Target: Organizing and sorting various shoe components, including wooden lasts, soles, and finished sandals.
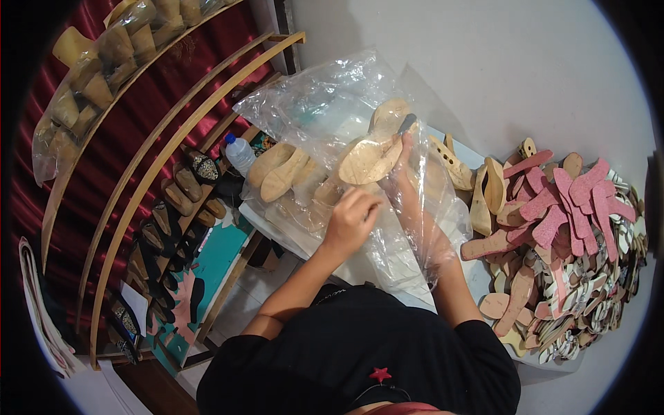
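My right hand (404, 163) reaches inside a large clear plastic bag (332, 97) and grips a pale wooden shoe last (365, 160). A dark grey piece (408, 124) shows at its far right end, by my fingers. The bag's film also covers my right forearm. In front of the last, my left hand (351, 220) is closed with its fingers curled. Whether it pinches the film is unclear. More pale wooden lasts (277, 171) lie to the left under or beside the plastic, and another wooden piece (391, 114) shows behind the held one.
To the right, pink shoe sole pieces (553, 200) and white strapped sandals (574, 297) lie heaped. Wooden pieces with holes (453, 162) stand by the wall. A blue-capped bottle (239, 153) is at the left. Wooden racks (162, 131) hold dark shoes and a bag of lasts (111, 69).
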### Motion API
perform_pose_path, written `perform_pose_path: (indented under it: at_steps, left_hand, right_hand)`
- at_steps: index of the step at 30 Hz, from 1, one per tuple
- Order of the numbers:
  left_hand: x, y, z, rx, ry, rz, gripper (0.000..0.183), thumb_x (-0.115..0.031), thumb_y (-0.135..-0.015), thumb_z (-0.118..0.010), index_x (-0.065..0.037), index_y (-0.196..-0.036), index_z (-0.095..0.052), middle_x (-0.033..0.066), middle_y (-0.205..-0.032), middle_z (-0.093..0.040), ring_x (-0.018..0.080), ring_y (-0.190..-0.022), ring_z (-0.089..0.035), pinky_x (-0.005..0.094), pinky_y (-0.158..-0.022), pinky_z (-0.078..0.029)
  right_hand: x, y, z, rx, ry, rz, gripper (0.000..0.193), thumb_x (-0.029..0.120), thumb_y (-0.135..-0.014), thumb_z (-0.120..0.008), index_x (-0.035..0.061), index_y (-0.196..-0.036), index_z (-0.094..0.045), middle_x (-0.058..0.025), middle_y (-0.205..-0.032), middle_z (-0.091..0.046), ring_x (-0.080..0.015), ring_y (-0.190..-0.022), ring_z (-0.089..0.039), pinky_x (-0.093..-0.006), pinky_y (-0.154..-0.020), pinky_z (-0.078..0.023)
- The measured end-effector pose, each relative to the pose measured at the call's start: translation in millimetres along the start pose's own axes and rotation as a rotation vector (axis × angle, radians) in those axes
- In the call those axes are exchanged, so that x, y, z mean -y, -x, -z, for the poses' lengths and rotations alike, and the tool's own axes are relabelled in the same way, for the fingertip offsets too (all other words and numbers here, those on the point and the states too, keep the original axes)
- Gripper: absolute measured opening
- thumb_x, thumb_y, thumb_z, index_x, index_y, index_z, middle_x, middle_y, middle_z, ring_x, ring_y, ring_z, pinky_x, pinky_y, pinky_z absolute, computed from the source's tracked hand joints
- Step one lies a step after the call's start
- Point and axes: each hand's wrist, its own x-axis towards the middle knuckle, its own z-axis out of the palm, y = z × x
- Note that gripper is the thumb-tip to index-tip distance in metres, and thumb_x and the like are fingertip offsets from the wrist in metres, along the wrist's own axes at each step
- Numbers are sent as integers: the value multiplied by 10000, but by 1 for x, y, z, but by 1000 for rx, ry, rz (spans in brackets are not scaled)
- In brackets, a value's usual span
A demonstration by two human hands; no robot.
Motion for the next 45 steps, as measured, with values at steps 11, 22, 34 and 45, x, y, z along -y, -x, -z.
perform_pose_path:
  at_steps: [11,22,34,45]
  left_hand:
    - [0,54,1,-214,136,-76,483,-209,-646,-741,-82,-1033,-483,77,-1057,-480,254,-1001,-453,368,-822,-370]
    - [90,49,-1,-254,1372,674,839,-554,-660,-659,-90,-1274,-324,47,-1200,-432,192,-1082,-435,373,-925,-366]
    - [32,7,132,380,-58,726,192,-184,-754,-654,4,-792,-636,86,-752,-639,141,-647,-574,268,-581,-456]
    - [36,-51,0,152,-667,25,260,-295,-704,-663,-112,-888,-649,118,-1294,-402,288,-1243,-303,525,-1011,-176]
  right_hand:
    - [-8,-3,-18,97,-179,32,714,623,-802,-392,78,-1262,-347,-121,-1157,-481,-259,-1067,-484,-396,-907,-412]
    - [-30,27,-33,83,-128,-53,749,643,-778,-435,83,-1267,-347,-120,-1167,-481,-251,-1090,-470,-386,-934,-391]
    - [-42,18,-1,40,111,-124,657,544,-848,-408,28,-1244,-315,-158,-1111,-489,-289,-1045,-500,-410,-906,-428]
    - [-35,77,31,105,162,-149,654,541,-844,-419,28,-1237,-326,-155,-1102,-500,-284,-1012,-518,-402,-880,-443]
